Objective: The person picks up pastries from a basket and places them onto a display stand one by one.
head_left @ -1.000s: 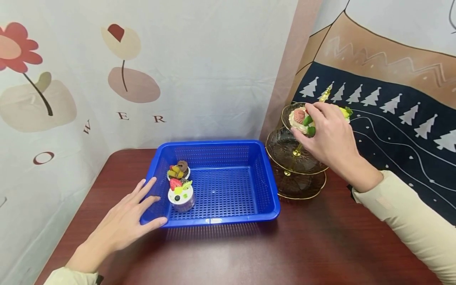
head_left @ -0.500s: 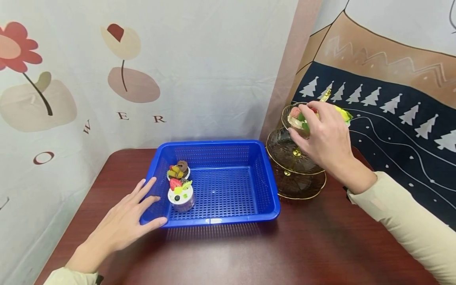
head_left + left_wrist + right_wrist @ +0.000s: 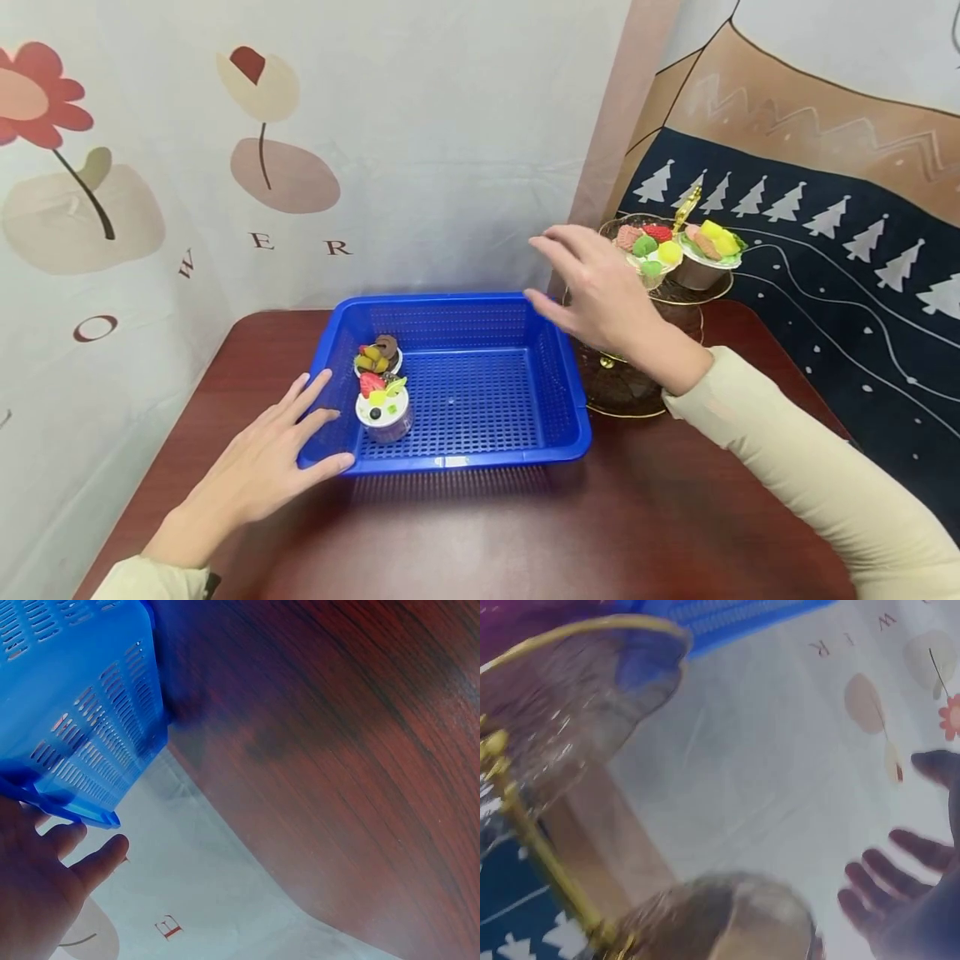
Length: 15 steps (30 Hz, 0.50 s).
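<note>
My left hand [image 3: 258,467] rests with spread fingers on the left rim of a blue plastic basket [image 3: 480,458]. Inside, along the left wall, stand two dessert cups: a white one [image 3: 384,412] topped with strawberry and berries, and behind it a chocolate and fruit one [image 3: 377,358]. My right hand [image 3: 600,287] hangs in the air over the basket's back right corner, fingers apart, holding nothing. To its right rises a tiered glass stand [image 3: 630,392] with gold rims. On the top tier sit a fruit-topped cream cup [image 3: 648,250] and another dessert cup [image 3: 705,254] with yellow fruit pieces.
Everything stands on a dark red wooden table [image 3: 465,533]. A pale cloth with flower prints [image 3: 450,150] hangs close behind it. At the right is a dark cloth with white trees [image 3: 810,275]. The stand's gold handle [image 3: 686,208] sticks up above its top tier.
My right hand has let go of the cream cup on the top tier and moved left, away from the stand. Both cups there now show fully. My left hand stays on the basket.
</note>
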Each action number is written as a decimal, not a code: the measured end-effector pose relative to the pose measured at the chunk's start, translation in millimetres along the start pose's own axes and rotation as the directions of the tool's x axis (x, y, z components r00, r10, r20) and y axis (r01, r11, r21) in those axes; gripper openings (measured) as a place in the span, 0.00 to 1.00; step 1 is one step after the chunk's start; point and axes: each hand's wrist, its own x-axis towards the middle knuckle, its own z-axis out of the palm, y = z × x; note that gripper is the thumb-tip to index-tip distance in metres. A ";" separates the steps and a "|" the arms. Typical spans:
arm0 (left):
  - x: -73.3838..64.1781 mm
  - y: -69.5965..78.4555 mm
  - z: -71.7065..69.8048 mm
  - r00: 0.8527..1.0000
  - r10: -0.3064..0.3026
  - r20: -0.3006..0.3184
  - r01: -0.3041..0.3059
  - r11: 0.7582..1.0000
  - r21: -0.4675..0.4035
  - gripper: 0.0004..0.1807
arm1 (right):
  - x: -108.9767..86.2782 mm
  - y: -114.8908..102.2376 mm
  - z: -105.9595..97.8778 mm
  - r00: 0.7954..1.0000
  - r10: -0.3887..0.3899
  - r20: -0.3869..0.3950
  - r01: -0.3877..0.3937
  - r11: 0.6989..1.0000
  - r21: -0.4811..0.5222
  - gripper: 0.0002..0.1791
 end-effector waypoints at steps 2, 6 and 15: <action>0.3 -0.7 0.2 1.000 0.002 0.001 -0.002 1.000 0.000 0.38 | 3.9 -4.0 12.5 0.997 -0.038 0.065 0.035 0.999 0.038 0.32; 0.6 -1.3 -0.5 1.000 0.009 -0.004 -0.009 1.000 0.000 0.37 | 10.6 -13.9 36.6 0.949 -0.069 0.309 0.014 0.984 0.178 0.37; 0.4 2.1 -1.3 1.000 -0.002 0.001 0.002 1.000 -0.003 0.37 | 28.4 -46.8 81.3 0.726 -0.130 0.676 -0.149 0.929 0.339 0.53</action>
